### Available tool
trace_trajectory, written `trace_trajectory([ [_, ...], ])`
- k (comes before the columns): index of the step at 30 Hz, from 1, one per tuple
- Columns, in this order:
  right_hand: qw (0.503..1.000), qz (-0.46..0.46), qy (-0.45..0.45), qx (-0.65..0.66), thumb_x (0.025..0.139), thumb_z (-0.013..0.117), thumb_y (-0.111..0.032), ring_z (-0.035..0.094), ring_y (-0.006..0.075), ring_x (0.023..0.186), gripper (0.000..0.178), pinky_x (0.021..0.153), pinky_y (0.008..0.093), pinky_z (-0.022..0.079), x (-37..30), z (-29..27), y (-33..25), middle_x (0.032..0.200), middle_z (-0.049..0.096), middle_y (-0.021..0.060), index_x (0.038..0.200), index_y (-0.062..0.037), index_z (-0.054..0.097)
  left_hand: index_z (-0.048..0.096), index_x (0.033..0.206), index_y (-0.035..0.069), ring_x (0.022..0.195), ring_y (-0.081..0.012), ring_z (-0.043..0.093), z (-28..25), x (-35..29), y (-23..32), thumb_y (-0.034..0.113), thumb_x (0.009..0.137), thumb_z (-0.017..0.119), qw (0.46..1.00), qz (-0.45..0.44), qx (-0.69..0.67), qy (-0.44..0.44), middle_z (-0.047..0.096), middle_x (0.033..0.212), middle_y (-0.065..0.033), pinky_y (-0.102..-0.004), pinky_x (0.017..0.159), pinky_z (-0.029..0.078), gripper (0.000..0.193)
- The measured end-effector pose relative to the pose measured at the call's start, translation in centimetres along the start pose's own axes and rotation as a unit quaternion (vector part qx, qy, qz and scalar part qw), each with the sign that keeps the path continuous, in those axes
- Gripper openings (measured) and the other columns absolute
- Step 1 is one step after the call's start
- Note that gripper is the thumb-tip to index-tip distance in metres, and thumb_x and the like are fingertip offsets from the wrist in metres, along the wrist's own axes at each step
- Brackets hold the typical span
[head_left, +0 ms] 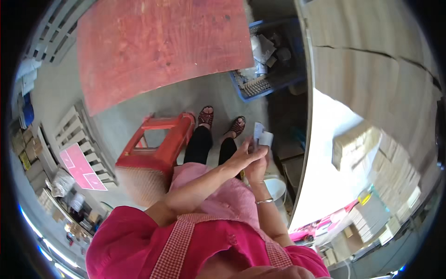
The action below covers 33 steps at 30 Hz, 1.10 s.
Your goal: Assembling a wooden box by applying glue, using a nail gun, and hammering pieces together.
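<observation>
My two hands are together in front of my lap, left of the white tabletop's edge. A small pale folded card piece point(265, 138) sticks up from between them, with white and faint lilac faces. My left hand point(240, 157) reaches across with its fingers closed at the lower end of the piece. Beneath and beside it, my right hand point(257, 169) is closed on the same piece, and a bangle circles that wrist. Overlapping fingers hide the lower part of the card, and its exact shape is blurred.
Ahead stands a red wooden tabletop point(162, 42), with a blue plastic basket point(251, 95) of scraps beside it. A red stool point(158, 153) is at my left. On my right, a white tabletop point(325, 153) bears stacked card pieces point(355, 146). A pink sheet point(83, 167) lies on a pallet.
</observation>
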State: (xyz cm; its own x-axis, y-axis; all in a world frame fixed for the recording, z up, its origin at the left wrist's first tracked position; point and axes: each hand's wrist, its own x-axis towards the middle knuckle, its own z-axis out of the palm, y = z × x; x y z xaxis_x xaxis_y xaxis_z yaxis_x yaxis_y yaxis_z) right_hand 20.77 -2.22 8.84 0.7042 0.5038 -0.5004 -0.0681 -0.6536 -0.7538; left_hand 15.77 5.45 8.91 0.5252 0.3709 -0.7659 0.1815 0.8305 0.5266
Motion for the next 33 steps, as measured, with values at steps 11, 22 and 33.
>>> trace_trajectory([
  [11,0.914,-0.341,0.031,-0.216,0.073,0.066,0.0,0.058,0.0301,0.083,0.045,0.074,0.0395,0.042,-11.4,-11.4,-20.1,0.116,0.06,0.017,0.118,-0.0013,0.061,0.053,0.121,-0.002,0.097,-0.0253,0.065,7.6,-11.0,16.6,0.014,0.092,0.058,0.982,-0.093,-0.066,-0.153,0.063,0.111,-0.0135,-0.0394,0.083,0.056,0.034],
  [22,0.898,-0.307,0.281,-0.143,0.079,0.067,-0.004,0.057,0.025,0.079,0.03,0.071,0.037,0.041,-18.7,-22.5,-20.4,0.09,0.063,0.0088,0.109,-0.0031,0.066,0.053,0.123,-0.003,0.104,-0.0294,0.063,22.4,-17.8,16.7,0.009,0.092,0.053,0.957,-0.083,-0.026,-0.277,0.061,0.116,-0.0159,-0.0437,0.091,0.053,0.033],
  [33,0.856,0.036,0.512,0.064,0.089,0.069,-0.017,0.06,0.0176,0.06,0.031,0.052,0.0313,0.046,-19.9,-29.0,-11.9,0.084,0.062,0.0134,0.107,0.0038,0.056,0.048,0.126,-0.003,0.117,-0.0279,0.056,33.9,-19.1,9.7,0.011,0.095,0.05,0.939,-0.077,0.05,-0.332,0.056,0.124,-0.0147,-0.0459,0.099,0.048,0.034],
])
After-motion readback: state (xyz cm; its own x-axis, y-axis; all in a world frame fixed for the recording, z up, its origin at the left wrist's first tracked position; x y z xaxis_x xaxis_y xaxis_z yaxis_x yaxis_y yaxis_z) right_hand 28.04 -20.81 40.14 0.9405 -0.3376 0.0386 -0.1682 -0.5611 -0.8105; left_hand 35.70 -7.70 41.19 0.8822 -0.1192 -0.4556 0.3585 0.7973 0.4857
